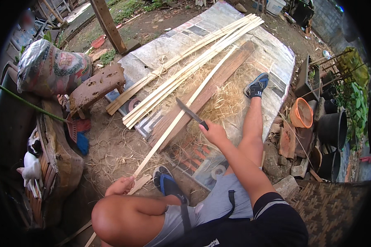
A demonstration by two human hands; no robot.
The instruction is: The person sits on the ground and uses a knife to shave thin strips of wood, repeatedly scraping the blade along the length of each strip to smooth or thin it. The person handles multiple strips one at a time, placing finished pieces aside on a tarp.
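Head view, starting at the left: we see a white cat (31, 168) with dark markings lying on slatted wood, and above it a stuffed, printed sack (53, 68). Just right of the sack sits a pitted brown block (97, 90), with a red rake-like head (71, 128) below it.

Next we come to the left hand (120, 186), beside the bent left knee. Its fingers are closed on the lower end of a long pale strip (163, 136), which runs up and to the right, lying along a rough brown plank (231, 73). To the left of the plank, we find more pale strips (193, 68) gathered in long bundles on a spread sheet (173, 39).

Across the middle of the held strip lies the blade of a knife (189, 111); whether its edge touches the strip we cannot tell. The right hand (213, 132) has its fingers wrapped around the dark handle. Curled shavings (224, 105) are heaped along the plank's right side, near the sandalled right foot (257, 84).

Farther right, we see an orange bucket (301, 113), black pots (333, 129) beside it, and a woven surface (327, 206) at the lower right.
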